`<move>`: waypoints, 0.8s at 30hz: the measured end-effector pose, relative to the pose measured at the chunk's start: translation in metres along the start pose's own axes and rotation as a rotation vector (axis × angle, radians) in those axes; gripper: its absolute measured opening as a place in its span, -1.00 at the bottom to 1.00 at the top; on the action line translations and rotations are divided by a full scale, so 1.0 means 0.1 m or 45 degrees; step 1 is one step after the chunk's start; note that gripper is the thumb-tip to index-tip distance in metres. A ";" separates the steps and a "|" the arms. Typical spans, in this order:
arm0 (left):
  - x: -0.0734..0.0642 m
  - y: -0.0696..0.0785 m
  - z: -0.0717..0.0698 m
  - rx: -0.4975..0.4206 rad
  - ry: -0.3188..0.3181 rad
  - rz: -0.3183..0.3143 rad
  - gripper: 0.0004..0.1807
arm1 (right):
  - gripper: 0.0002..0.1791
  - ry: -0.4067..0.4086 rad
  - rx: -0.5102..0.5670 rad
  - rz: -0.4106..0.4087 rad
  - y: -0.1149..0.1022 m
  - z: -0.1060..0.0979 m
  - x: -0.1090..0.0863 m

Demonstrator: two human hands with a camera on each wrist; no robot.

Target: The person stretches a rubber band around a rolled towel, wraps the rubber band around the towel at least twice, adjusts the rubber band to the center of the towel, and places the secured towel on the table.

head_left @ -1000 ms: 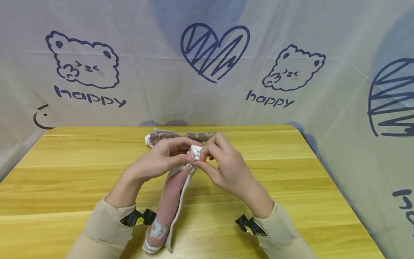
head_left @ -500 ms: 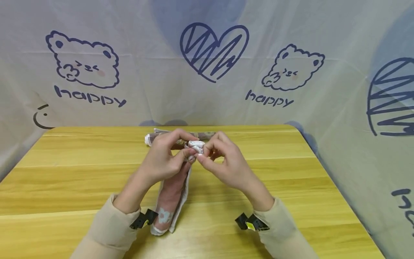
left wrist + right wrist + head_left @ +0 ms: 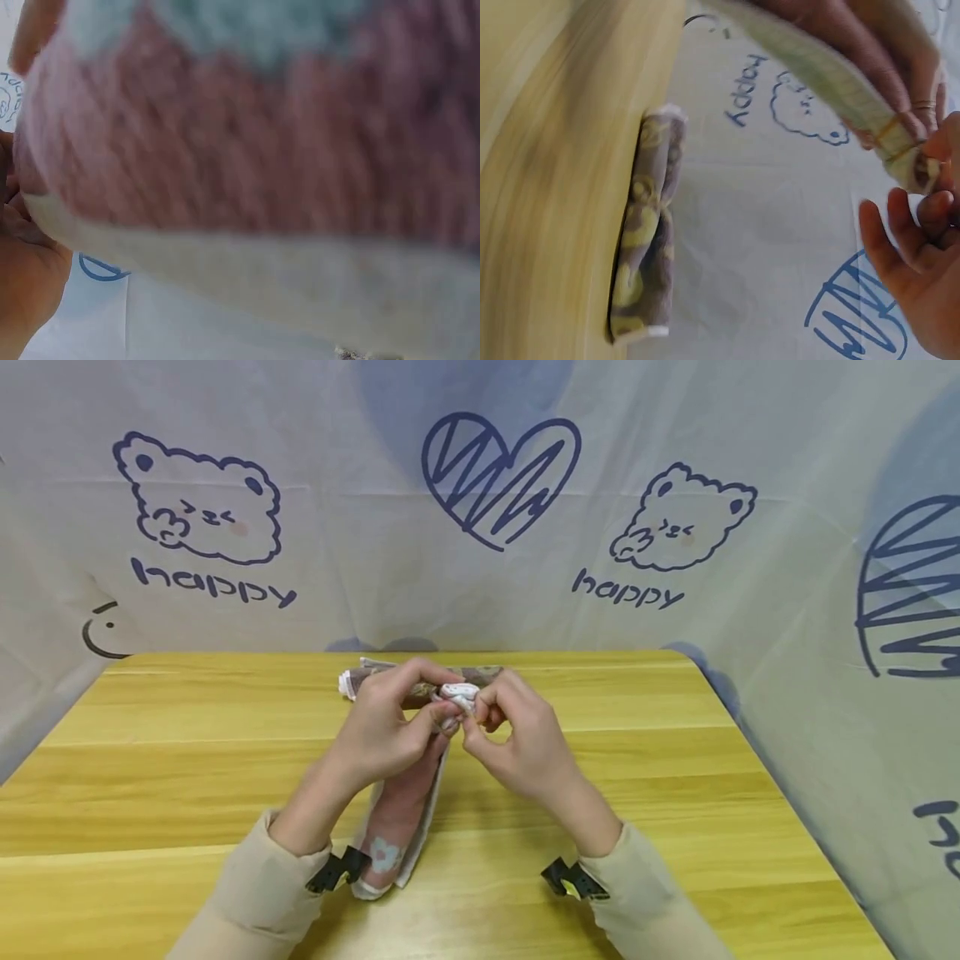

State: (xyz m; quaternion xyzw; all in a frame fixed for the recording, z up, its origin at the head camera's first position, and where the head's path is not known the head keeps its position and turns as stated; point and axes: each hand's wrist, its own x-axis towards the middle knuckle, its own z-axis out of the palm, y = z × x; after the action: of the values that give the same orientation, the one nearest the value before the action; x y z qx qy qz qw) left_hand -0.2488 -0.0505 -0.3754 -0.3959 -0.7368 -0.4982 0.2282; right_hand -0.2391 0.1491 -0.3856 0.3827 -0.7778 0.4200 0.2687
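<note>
A rolled pink towel (image 3: 401,814) with a white edge and a pale blue flower hangs from my hands, its near end toward me. My left hand (image 3: 386,722) holds it near its far end, thumb and fingers round the bunched white end (image 3: 459,692). At that same end my right hand (image 3: 521,735) pinches with thumb and forefinger. In the right wrist view a thin yellowish band (image 3: 889,135) circles the towel close to the fingertips. The towel fills most of the left wrist view, blurred and very near.
Behind my hands, a second rolled towel (image 3: 360,681), brown with yellow patterns, lies across the back of the wooden table (image 3: 187,777). It looks cinched at its middle in the right wrist view. A printed cloth (image 3: 360,527) hangs behind the table.
The pink towel's near end has swung away from me and slightly right. My left hand has turned more upright at the far end; my right hand stays pinching there.
</note>
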 end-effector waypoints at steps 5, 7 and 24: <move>0.01 0.04 0.01 -0.110 -0.025 -0.196 -0.79 | -0.87 0.131 -0.332 -0.246 0.08 0.04 -0.01; 0.02 0.05 0.03 -0.170 -0.020 -0.270 -0.80 | -0.91 0.214 -0.438 -0.327 0.10 0.06 -0.01; 0.02 0.14 0.13 -0.303 0.338 -0.243 -0.77 | -0.71 0.246 0.022 -0.365 0.11 0.05 0.04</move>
State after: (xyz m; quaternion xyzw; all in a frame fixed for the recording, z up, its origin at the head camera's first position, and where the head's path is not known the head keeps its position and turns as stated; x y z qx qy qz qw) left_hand -0.2380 -0.0358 -0.3718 -0.2793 -0.6703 -0.6490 0.2268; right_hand -0.2508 0.1467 -0.3901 0.4498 -0.6821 0.4189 0.3962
